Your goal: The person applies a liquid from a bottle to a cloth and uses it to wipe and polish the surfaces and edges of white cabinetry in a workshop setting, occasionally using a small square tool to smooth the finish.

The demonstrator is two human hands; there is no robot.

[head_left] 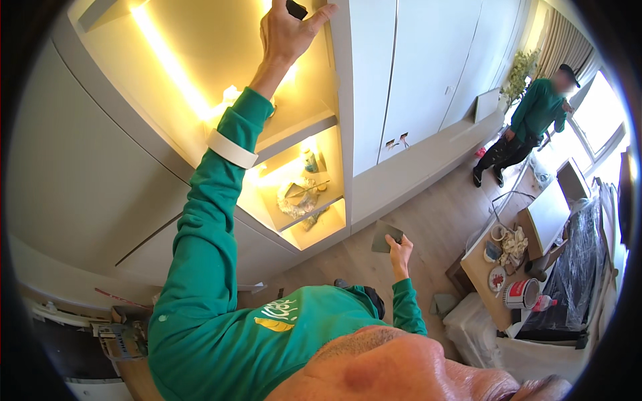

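My left arm is raised high, and my left hand is at the top of the lit shelf unit, beside its upright edge. Its fingers close on a small black object whose kind I cannot make out; the picture's upper edge cuts off the fingertips. Lower down, at the end of my bent right arm, my right hand pinches a flat grey-green sheet that looks like sandpaper, with the thumb on top. The sheet hangs over the floor, apart from the cabinets.
Lower shelves hold a crumpled plastic bag and a bottle. White cabinet doors run along the wall above a low ledge. Right, a cluttered table bears a paint tub and rags. A person stands near the window.
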